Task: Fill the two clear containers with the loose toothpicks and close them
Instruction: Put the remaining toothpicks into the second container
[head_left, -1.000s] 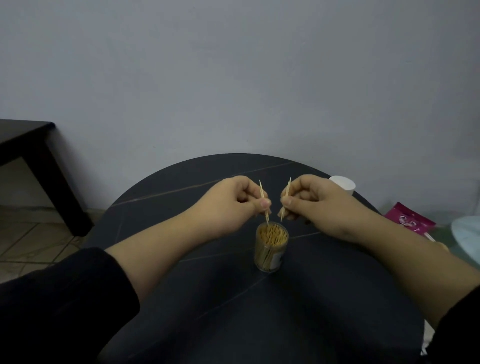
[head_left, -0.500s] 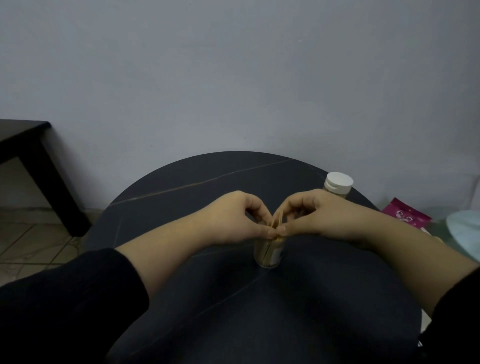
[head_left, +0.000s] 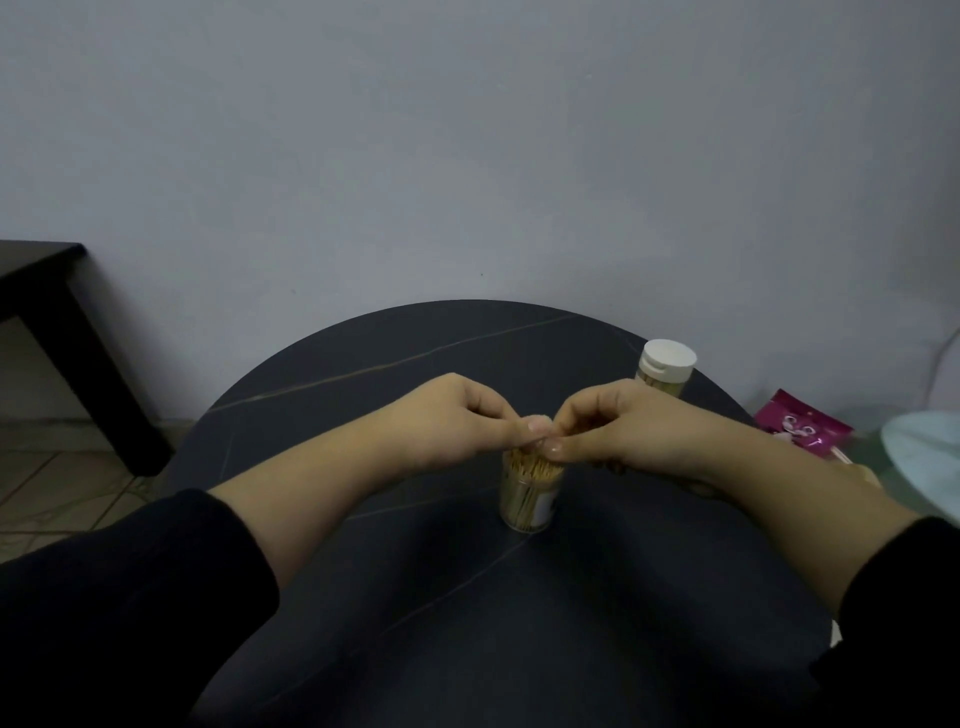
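Filling the open container (head_left: 527, 499): my left hand (head_left: 457, 421) and right hand (head_left: 623, 426) pinch at its mouth, what they pinch I cannot tell; next, its lid.

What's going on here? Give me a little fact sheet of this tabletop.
Open container: clear, upright, packed with toothpicks, no lid, table centre
Left hand: fingers curled at its mouth
Right hand: likewise, fingertips meeting the left's
Anything pinched: cannot tell
Second container: white lid on, back right
Table: dark, round
Beside it: pink packet, right
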